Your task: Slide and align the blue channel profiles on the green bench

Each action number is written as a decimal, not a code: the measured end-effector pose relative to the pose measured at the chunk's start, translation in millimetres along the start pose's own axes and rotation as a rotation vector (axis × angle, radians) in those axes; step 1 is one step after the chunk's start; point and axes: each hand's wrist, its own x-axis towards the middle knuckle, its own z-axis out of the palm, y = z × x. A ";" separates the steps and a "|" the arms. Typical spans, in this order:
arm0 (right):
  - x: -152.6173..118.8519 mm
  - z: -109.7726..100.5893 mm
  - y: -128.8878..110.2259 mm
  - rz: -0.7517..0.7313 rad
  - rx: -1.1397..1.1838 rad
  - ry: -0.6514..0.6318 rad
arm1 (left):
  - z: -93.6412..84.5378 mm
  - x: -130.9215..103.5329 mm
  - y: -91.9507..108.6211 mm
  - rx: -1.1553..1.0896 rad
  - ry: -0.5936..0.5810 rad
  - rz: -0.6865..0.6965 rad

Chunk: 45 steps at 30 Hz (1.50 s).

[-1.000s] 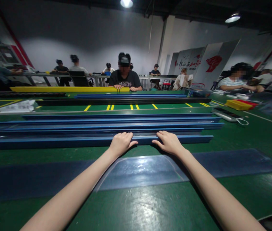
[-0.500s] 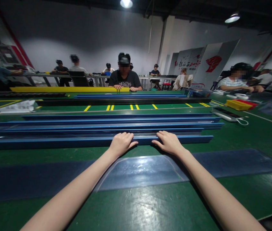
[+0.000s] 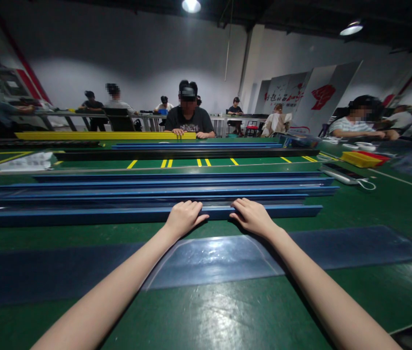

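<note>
Several long blue channel strips lie side by side across the green table. Over the nearest blue strip, left of its visible middle, my left hand is closed, fingers bent over the top edge and thumb against the near side. My right hand grips the same strip a little further right, with its fingers curled over in the same way. Between the two hands a short stretch of the strip shows. Under my forearms a translucent bluish plastic sheet lies flat, nearer to me than the strips.
Beyond the strips lies a long black strip. Across the table a person touches a yellow strip. On the right are a phone on a white device, a yellow tray and another person.
My right hand has shifted very slightly left on the strip. My left hand, the strips and the plastic sheet look unchanged.
</note>
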 end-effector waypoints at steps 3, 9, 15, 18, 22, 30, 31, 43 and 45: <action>-0.1 0.2 -1.3 -0.017 0.030 0.019 | 0.0 0.0 -0.1 -0.001 -0.001 -0.003; -0.9 0.6 -0.9 -0.011 0.067 0.023 | 0.4 -0.1 -0.1 -0.002 -0.020 -0.009; 0.6 -2.6 -2.2 0.010 0.129 -0.001 | -0.9 0.7 0.2 -0.012 -0.030 -0.008; 3.0 -5.1 -5.4 0.023 0.161 -0.045 | -1.4 1.0 0.5 -0.017 -0.032 -0.009; 5.9 -6.9 -9.6 0.015 0.156 -0.099 | -1.3 0.8 0.7 -0.009 -0.033 -0.009; 5.9 -5.4 -12.1 0.031 0.135 -0.090 | -0.2 0.8 0.2 -0.023 -0.031 -0.006; 5.8 -5.1 -12.4 0.031 0.138 -0.084 | -0.1 0.8 0.2 -0.021 -0.028 -0.005; 4.5 -3.0 -13.0 -0.035 0.153 -0.006 | -1.3 1.0 -0.3 -0.089 -0.020 0.009; 4.6 -3.0 -13.3 -0.028 0.152 -0.016 | -0.8 0.9 -0.6 -0.101 -0.014 0.013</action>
